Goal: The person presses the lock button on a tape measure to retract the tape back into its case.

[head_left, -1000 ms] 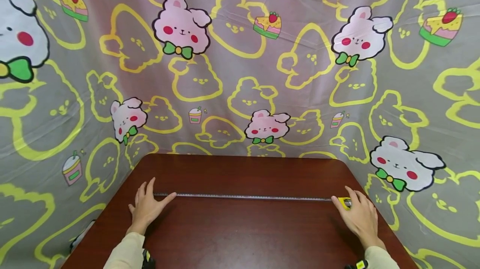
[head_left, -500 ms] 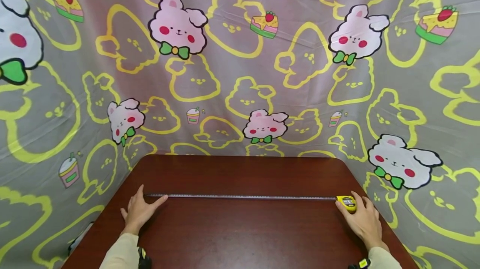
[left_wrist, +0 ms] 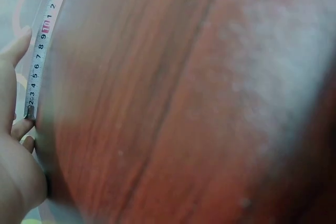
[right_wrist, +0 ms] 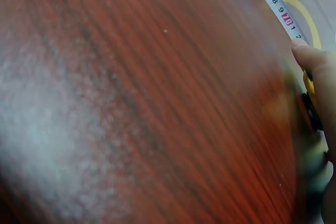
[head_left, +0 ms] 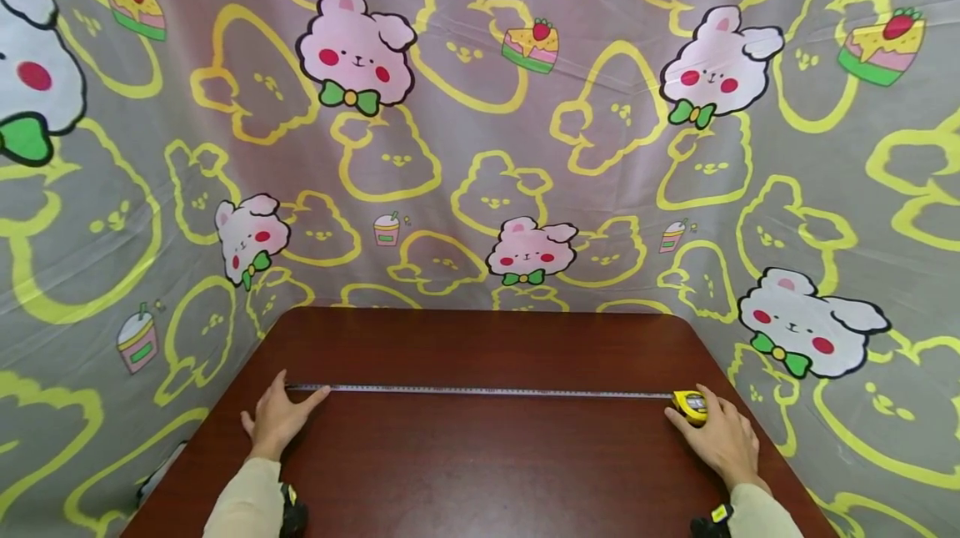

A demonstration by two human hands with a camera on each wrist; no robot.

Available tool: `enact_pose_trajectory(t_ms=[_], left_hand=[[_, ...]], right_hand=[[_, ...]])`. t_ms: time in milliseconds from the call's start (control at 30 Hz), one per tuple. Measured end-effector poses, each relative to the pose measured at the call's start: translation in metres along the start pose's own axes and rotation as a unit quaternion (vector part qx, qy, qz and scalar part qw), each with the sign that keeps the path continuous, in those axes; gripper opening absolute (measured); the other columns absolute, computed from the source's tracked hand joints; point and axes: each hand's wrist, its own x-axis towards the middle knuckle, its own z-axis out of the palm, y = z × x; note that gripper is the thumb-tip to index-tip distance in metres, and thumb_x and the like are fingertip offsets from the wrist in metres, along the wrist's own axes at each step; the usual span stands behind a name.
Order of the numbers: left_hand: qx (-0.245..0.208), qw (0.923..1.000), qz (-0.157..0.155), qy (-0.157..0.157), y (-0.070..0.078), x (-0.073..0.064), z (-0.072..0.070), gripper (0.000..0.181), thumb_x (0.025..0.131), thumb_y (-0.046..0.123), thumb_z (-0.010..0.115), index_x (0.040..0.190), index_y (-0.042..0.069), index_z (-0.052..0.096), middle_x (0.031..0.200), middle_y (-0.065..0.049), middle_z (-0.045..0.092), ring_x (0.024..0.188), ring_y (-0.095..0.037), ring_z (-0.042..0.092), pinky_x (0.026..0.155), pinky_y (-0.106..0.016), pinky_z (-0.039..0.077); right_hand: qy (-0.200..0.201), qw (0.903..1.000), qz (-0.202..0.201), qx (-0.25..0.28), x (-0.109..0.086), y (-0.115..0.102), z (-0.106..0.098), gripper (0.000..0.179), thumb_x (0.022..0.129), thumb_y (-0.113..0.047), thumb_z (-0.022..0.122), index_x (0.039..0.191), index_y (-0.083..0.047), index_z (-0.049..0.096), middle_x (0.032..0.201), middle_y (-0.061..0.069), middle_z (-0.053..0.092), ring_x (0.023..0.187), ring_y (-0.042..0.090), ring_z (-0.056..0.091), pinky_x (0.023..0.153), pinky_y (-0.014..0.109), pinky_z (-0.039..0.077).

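Observation:
A tape measure (head_left: 690, 407) with a yellow case is pulled out across the dark red-brown table (head_left: 480, 463), its silver blade (head_left: 480, 392) running straight between the two hands. At the left, my left hand (head_left: 279, 421) holds the hooked end of the blade, thumb and forefinger spread wide. The left wrist view shows the metal hook (left_wrist: 30, 113) at a fingertip, and the thumb reaching the blade near the 9 mark. My right hand (head_left: 720, 438) grips the case, mostly covering it in the right wrist view; its thumb (right_wrist: 302, 45) lies by the blade just past the pink 70.
A grey curtain (head_left: 465, 129) with yellow outlines and white rabbit faces hangs behind and beside the table. The table's rounded far edge (head_left: 480, 311) meets it. Dark straps with yellow labels circle both wrists over pale sleeves (head_left: 243, 505).
My left hand has moved left with the hooked end, and the blade spans a longer stretch. The case shows more beside my right hand, which has shifted slightly. The last half second brings little movement.

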Motion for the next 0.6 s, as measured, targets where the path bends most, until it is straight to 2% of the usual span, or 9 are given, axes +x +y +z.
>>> enact_pose_trajectory(t_ms=[267, 433, 600], left_hand=[[0.031, 0.9994, 0.008, 0.009, 0.002, -0.001, 0.0, 0.101, 0.075, 0.062, 0.064, 0.143, 0.0, 0.023, 0.141, -0.03, 0.027, 0.125, -0.05, 0.021, 0.094, -0.07, -0.007], [0.033, 0.9992, 0.01, 0.02, -0.002, 0.001, 0.001, 0.095, 0.076, 0.06, 0.065, 0.141, 0.001, 0.029, 0.138, -0.029, 0.03, 0.122, -0.051, 0.024, 0.093, -0.07, -0.004], [0.027, 0.9985, 0.028, 0.04, -0.007, 0.003, 0.001, 0.079, 0.081, 0.05, 0.066, 0.137, 0.004, 0.035, 0.134, -0.028, 0.037, 0.117, -0.05, 0.03, 0.093, -0.068, 0.005]], right_hand=[[0.009, 0.9999, -0.005, 0.001, 0.004, -0.002, 0.0, 0.098, 0.075, -0.072, 0.054, 0.142, -0.006, 0.028, 0.129, 0.031, 0.032, 0.107, 0.055, 0.029, 0.084, 0.068, 0.021], [0.014, 0.9996, -0.018, 0.013, 0.005, 0.001, 0.003, 0.092, 0.075, -0.07, 0.055, 0.143, -0.012, 0.03, 0.131, 0.029, 0.03, 0.107, 0.054, 0.03, 0.081, 0.069, 0.022], [0.019, 0.9994, -0.027, 0.007, 0.005, 0.002, 0.004, 0.088, 0.077, -0.07, 0.054, 0.141, -0.012, 0.035, 0.128, 0.029, 0.035, 0.106, 0.054, 0.031, 0.079, 0.068, 0.023]])
